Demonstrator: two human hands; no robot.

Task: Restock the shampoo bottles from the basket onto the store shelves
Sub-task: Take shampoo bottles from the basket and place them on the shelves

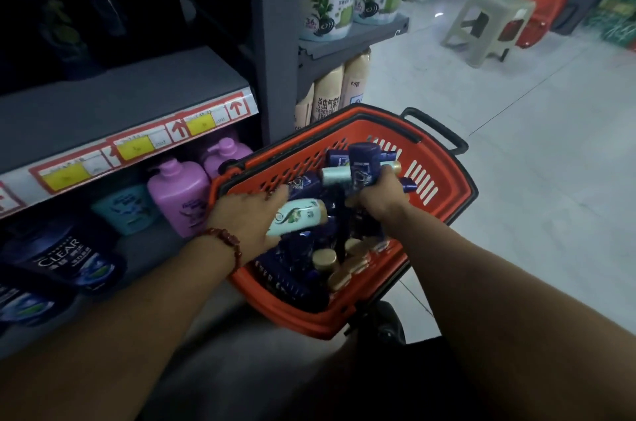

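An orange shopping basket (444, 186) stands on the floor beside the shelves, filled with several dark purple shampoo bottles with gold caps (323, 260). My left hand (247, 217) reaches into the basket and grips a mint-green bottle (297, 216) lying on the pile. My right hand (377, 195) holds up a dark purple bottle (364, 164) together with a pale green one (335, 176) above the basket's far side. The grey store shelf (113, 103) is at the left, its upper level dark.
The lower shelf holds pink pump bottles (179, 196), a teal bottle (125, 208) and dark CLEAR bottles (69, 255). Beige spray cans (330, 93) and coil packs (327, 7) fill the end rack. A beige plastic stool (488, 21) and red baskets (537, 7) stand on the tiled floor beyond.
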